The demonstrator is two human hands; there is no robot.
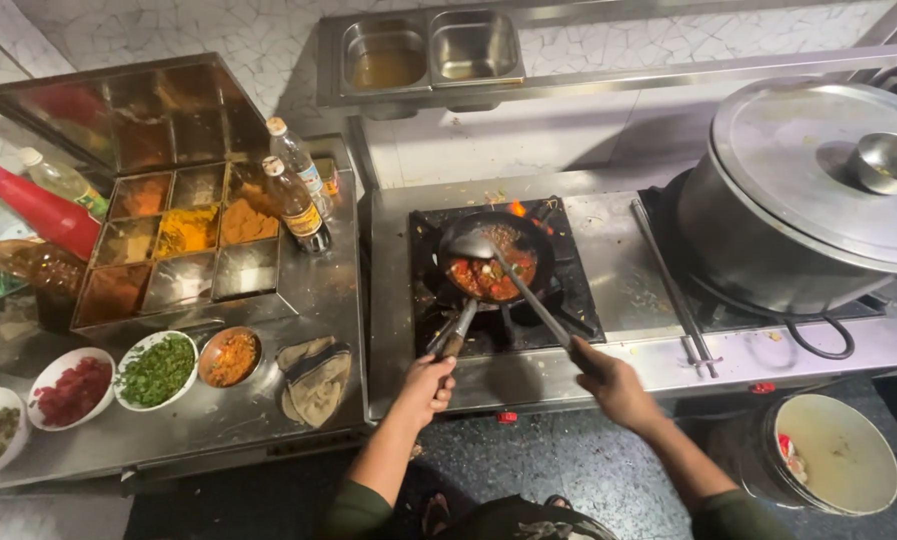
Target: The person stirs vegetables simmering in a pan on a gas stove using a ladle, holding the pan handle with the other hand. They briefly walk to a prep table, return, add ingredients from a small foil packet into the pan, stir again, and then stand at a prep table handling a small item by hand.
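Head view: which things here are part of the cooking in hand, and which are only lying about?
In use:
- left hand on the pan handle
- right hand holding the ladle
- burner, flame lit

Lying about:
- spice box
- two bottles
- bowl of chopped greens
- big lidded pot
- folded cloth

The pan (488, 262) looks like dark, matt metal, the ladle (465, 243) like shiny steel. The big pot (768, 245) and counter (298, 300) are brushed steel; the cloth (315, 380) is rough.

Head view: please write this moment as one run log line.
left hand: grips pan handle | right hand: holds ladle | pan: red sauce, over flame
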